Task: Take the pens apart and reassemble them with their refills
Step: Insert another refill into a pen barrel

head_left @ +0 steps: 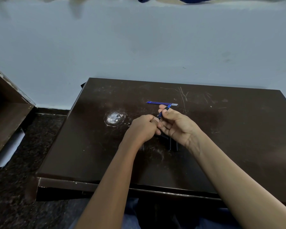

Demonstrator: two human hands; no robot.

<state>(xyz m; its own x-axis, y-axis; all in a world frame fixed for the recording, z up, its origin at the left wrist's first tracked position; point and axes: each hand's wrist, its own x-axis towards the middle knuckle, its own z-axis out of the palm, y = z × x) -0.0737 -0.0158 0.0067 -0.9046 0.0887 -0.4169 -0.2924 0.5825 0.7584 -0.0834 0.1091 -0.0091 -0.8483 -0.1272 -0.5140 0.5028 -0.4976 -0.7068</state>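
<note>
A blue pen is held slantwise above the dark table. My right hand pinches its upper part between thumb and fingers. My left hand grips its lower end with curled fingers, which hide that end. Blue refills lie flat on the table just beyond the hands. Dark pen parts lie on the table under my right wrist, partly hidden.
A round whitish scuff mark is on the table left of the hands. A pale wall rises behind the table. A wooden shelf unit stands at the left over a dark speckled floor.
</note>
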